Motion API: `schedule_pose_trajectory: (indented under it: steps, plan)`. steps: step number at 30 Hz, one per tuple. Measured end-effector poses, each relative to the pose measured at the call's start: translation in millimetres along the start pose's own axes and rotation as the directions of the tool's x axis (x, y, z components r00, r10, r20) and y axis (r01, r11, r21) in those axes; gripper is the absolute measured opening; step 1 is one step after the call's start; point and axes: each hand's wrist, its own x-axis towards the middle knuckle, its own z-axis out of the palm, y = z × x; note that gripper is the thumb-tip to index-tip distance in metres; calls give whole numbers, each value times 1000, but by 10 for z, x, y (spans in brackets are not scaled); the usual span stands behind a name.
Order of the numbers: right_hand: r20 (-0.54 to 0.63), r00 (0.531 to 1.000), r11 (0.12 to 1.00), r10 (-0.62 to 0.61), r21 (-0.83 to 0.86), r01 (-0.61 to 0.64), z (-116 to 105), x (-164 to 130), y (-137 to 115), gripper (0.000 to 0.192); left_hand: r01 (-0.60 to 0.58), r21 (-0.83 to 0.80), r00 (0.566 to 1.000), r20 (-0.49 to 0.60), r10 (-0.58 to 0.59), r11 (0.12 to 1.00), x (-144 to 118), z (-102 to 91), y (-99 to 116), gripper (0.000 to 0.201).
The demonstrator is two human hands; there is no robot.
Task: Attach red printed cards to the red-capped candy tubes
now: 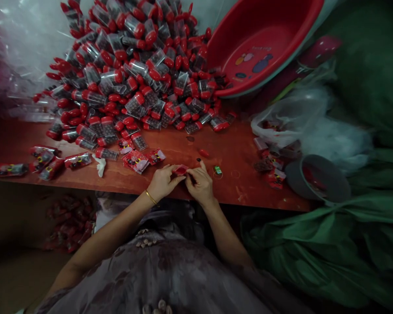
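Note:
At the table's near edge, my left hand (163, 182) pinches a small red-and-pink printed sleeve (180, 170) between thumb and fingers. My right hand (199, 185) closes on the sleeve's other side, one finger pointing away. Just beyond that finger lie a small dark piece (198, 159) and a red oval cap (203, 153). Left of my hands rest several flat red printed sleeves (136, 160). Behind them rises a heap of clear tubes (136, 104) with red caps and dark contents. A small green item (218, 170) sits right of my right hand.
Sleeved tubes (77, 160) and a white scrap (100, 165) lie at left. A red basin (268, 26) leans at the back right. At right are a plastic bag (288, 115) and a grey tub (294, 176). Wrapped pieces (70, 222) fill a space below the table.

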Motion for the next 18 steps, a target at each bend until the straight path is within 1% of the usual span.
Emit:
schedule_pose_trajectory:
  steps: [4,6,8,10,12,14,17,18]
  plan:
    - [8,998,992,68,110,-69,-22,-26,17,15,11,-22,1000,24,-11,1000,8,-7,2,22]
    - [60,995,981,80,173,-89,-60,1,29,19,25,-34,999,43,-24,999,10,-4,-9,23]
    - [105,993,976,55,203,-76,-82,40,61,21,34,-23,998,52,-33,999,12,17,-38,22]
    - [110,993,976,41,210,-63,-75,65,112,17,26,25,999,38,-27,999,13,59,-86,21]
    - [104,994,975,34,216,-56,-54,63,166,16,-2,93,1000,23,0,996,10,112,-143,22]
    - [125,992,977,17,210,-44,-48,39,205,17,-38,151,999,22,35,988,3,160,-190,24]
    - [166,986,982,-8,187,-24,-95,17,206,14,-80,191,996,44,73,978,-13,197,-218,28]
    - [187,982,982,-3,188,-32,-120,25,193,18,-87,197,996,52,79,977,-18,200,-218,29]
